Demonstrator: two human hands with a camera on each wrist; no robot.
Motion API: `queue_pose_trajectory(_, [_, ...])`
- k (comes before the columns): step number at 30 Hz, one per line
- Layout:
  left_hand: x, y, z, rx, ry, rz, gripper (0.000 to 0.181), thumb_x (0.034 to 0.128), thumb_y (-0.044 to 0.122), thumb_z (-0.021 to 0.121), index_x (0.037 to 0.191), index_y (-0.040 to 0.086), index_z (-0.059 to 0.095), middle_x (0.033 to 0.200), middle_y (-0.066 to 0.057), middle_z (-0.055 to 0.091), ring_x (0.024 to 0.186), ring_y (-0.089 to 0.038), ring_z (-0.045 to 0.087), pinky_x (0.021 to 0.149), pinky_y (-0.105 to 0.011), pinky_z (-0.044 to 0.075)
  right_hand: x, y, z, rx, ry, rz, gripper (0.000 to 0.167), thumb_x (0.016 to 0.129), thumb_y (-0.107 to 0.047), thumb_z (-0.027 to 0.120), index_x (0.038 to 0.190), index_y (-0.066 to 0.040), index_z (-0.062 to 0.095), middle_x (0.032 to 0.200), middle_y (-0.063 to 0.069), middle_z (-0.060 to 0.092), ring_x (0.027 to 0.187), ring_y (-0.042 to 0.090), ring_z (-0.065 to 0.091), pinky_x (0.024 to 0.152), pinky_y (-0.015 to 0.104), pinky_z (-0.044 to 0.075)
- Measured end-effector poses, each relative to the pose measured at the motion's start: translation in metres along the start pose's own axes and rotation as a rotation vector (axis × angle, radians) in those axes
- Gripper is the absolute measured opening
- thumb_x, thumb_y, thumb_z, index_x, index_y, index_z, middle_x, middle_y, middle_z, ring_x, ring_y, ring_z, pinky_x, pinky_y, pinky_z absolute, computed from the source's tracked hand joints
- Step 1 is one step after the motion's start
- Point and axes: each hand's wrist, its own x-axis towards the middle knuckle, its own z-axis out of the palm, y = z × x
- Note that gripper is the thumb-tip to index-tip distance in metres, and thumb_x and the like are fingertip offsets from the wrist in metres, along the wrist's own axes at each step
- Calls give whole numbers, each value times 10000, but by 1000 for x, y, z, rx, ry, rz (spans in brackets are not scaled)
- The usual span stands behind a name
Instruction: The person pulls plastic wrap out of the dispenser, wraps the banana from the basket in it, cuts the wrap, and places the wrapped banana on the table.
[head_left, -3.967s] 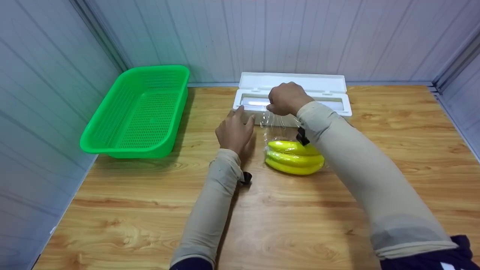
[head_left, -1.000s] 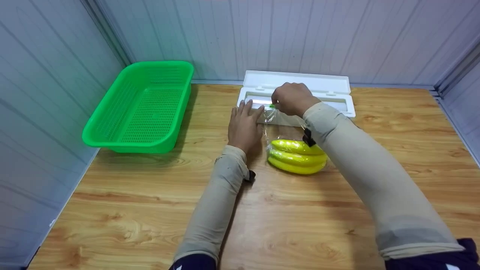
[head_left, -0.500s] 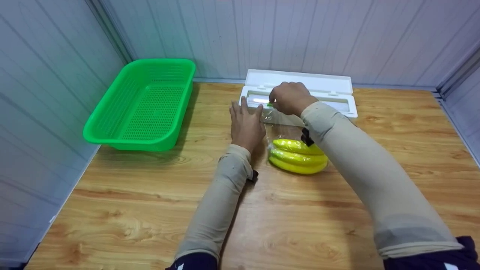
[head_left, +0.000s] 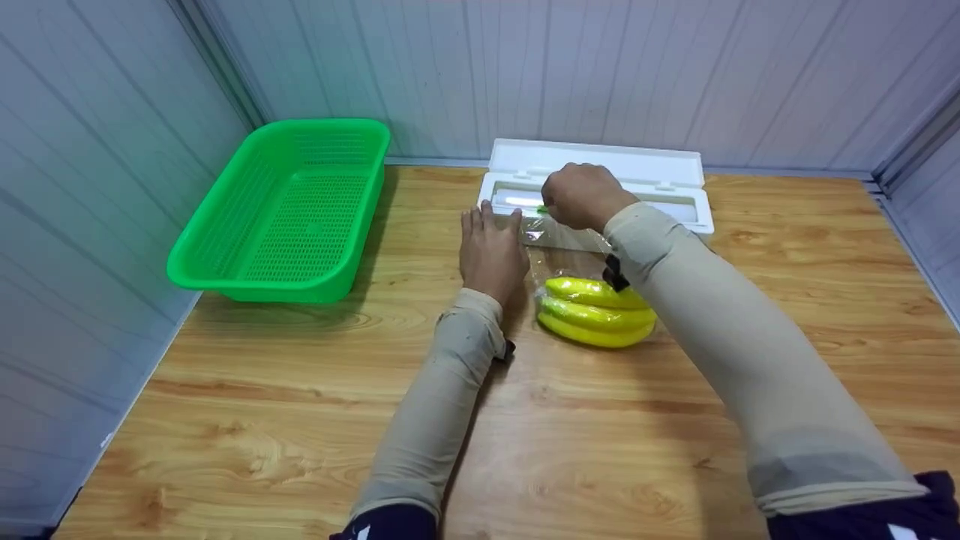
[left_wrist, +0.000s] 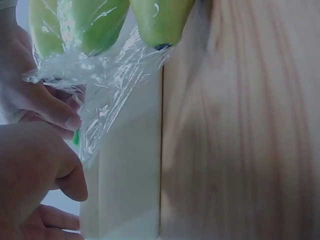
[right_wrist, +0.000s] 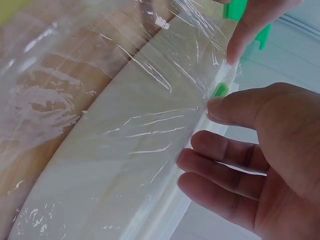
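My right hand's (head_left: 589, 196) fingers pinch the green slider (head_left: 541, 211) on the white box (head_left: 652, 192); my left hand's (head_left: 493, 255) are spread by its front edge. The film-wrapped bananas (head_left: 592, 313) lie before it on the desk (head_left: 300, 420), roughly parallel, tips pointing left.

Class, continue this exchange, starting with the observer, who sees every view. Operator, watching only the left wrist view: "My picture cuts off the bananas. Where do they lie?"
Observer: The head view shows the bananas on the table, on the near side of the white box.
Operator: Is that box's lid up?
Observer: Yes, the head view shows the lid open, tipped back behind the box.
Operator: Anything standing farther to the left?
Observer: Yes, a green basket, left of the left hand and apart from it.
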Motion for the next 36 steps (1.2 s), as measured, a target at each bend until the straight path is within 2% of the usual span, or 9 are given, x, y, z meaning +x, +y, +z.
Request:
queue_pose_trajectory(7, [-2, 0, 1, 17, -43, 1, 510, 954, 259, 597, 1458, 217, 536, 1478, -297, 428, 1377, -460, 399, 1192, -518, 167, -6, 6, 2, 51, -23, 5, 184, 943, -109, 572, 908, -52, 742, 836, 91, 694, 730, 236, 590, 721, 439, 542])
queue_pose_trajectory(14, [-2, 1, 0, 19, -41, 3, 533, 937, 251, 610, 1463, 216, 528, 1480, -297, 425, 1381, -465, 389, 1195, -514, 159, -8, 8, -1, 40, -42, 27, 201, 903, -52, 530, 720, -83, 609, 658, 49, 542, 628, 206, 489, 584, 368, 449])
queue_pose_trajectory(18, [-1, 2, -2, 27, -47, 2, 556, 930, 269, 626, 1472, 213, 519, 1487, -298, 414, 1383, -465, 386, 1194, -515, 161, -7, 9, -5, 25, -61, 42, 187, 916, -54, 531, 779, -83, 654, 707, 50, 576, 658, 213, 503, 611, 373, 462])
queue_pose_trajectory(24, [0, 2, -3, 40, -64, -1, 559, 938, 290, 622, 1482, 222, 511, 1496, -295, 404, 1389, -459, 380, 1195, -512, 161, -10, 11, -5, 18, -76, 47, 223, 944, -63, 524, 748, -81, 629, 642, 38, 508, 606, 188, 450, 563, 343, 406])
queue_pose_trajectory(31, [2, 3, -2, 43, -91, 6, 576, 935, 292, 624, 1492, 224, 495, 1501, -299, 399, 1391, -462, 376, 1196, -517, 152, -15, 17, -4, -7, -55, 48, 187, 923, -62, 538, 810, -77, 687, 712, 48, 595, 672, 207, 502, 617, 386, 471])
queue_pose_trajectory(36, [2, 2, -3, 37, -78, -5, 589, 915, 298, 665, 1477, 219, 509, 1497, -292, 403, 1388, -460, 379, 1198, -514, 148, -19, 22, -5, -34, -63, 45, 205, 964, -145, 566, 785, -105, 658, 693, 33, 569, 661, 203, 491, 592, 376, 444])
